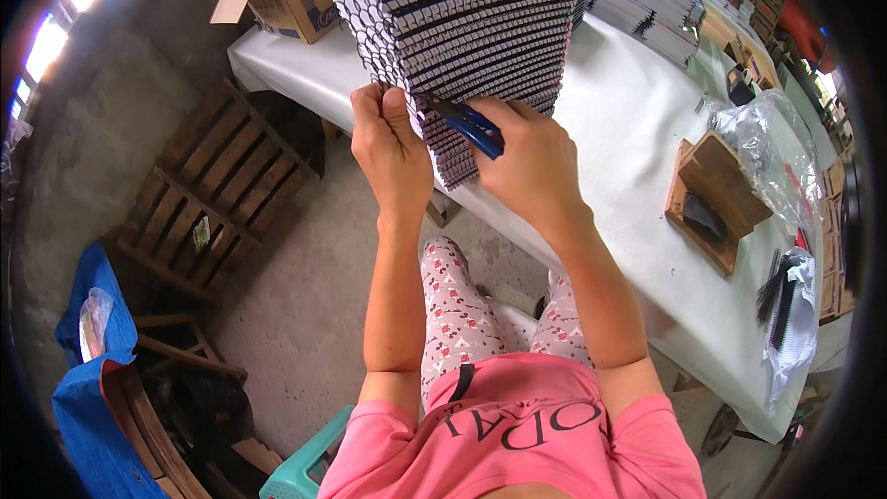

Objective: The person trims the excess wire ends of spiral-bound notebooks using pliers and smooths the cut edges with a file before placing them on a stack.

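Note:
A tall stack of spiral-bound notebooks stands at the table's near edge, with rows of black binding coils facing me. At the stack's left corner, my left hand is closed in a pinch at the end of one black coil. My right hand grips blue-handled cutting pliers. Their dark jaws point left, against the coils near my left fingertips. Exactly what lies between the jaws is too small to make out.
The white-covered table carries more bound notebooks, a wooden angled stand, clear plastic wrap and loose black coils. An opened carton is at far left. Below are a slatted wooden pallet and a teal stool.

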`<act>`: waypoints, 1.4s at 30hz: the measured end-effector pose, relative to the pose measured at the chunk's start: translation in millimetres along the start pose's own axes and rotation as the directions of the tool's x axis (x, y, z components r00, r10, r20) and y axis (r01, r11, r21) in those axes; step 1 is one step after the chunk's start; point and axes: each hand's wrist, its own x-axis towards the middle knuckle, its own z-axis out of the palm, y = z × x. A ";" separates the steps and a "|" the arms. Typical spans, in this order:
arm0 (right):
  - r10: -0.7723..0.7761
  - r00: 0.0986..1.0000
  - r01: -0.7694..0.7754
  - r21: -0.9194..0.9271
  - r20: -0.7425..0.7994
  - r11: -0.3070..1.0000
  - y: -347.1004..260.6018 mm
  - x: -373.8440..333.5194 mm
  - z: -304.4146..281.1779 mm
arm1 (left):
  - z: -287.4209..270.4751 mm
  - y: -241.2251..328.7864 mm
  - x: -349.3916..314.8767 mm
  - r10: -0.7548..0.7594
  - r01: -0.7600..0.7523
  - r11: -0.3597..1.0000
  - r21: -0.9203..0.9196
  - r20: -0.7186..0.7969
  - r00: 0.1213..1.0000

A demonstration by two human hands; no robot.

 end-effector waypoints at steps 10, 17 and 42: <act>-0.206 0.946 0.154 -0.212 -0.251 0.965 -5.4 3.5 3.5 | -3.9 7.3 -0.9 -0.160 0.177 0.941 -0.289 0.080 0.984; -0.087 0.990 0.098 0.101 -0.114 0.990 -1.6 7.6 13.1 | 1.9 1.1 -3.4 -0.080 0.086 0.958 -0.272 0.033 0.996; -0.190 0.947 0.147 -0.176 -0.261 0.973 -11.6 9.1 -1.5 | -15.5 31.9 18.8 -0.457 0.461 0.078 -0.884 0.379 0.804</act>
